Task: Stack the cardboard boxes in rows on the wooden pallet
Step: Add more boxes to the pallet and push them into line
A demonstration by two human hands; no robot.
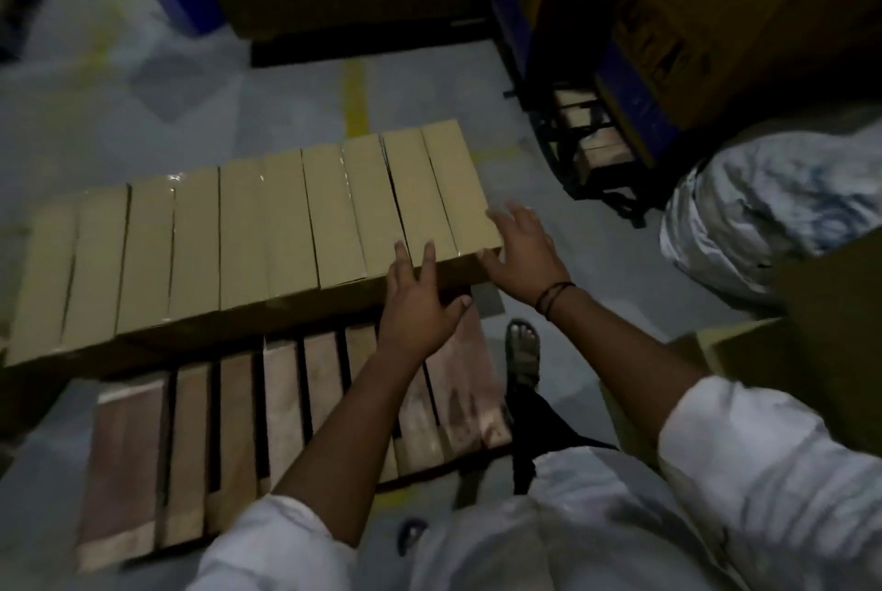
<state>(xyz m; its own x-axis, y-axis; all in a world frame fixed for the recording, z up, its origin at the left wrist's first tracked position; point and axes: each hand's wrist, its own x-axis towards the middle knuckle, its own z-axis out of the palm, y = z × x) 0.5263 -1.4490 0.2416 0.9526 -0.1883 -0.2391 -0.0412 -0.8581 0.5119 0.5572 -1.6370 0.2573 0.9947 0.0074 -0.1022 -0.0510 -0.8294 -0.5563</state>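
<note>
- Head view looks down on a row of long, narrow tan cardboard boxes [248,237]. They lie side by side and touch each other, and the row runs from the near left to the far right.
- This row sits on the far part of a brown wooden pallet [281,394] made of slats. The near slats of the pallet are bare.
- The left hand [420,308] is open with straight fingers. It presses against the near face of the row close to its right end, and the fingertips reach over the top edge.
- The right hand [522,251] is also open with spread fingers. It rests at the right near corner of the last box, with the thumb on the near face.
- A dark cord bracelet [553,299] is around the right wrist, and both arms wear white sleeves [763,457].
- One foot in a dark sandal [523,351] stands on the grey floor [143,103], just beside the right edge of the pallet.
- Large brown printed cartons [716,17] stand at the far right, and a white wrapped bundle [763,208] lies near them.
</note>
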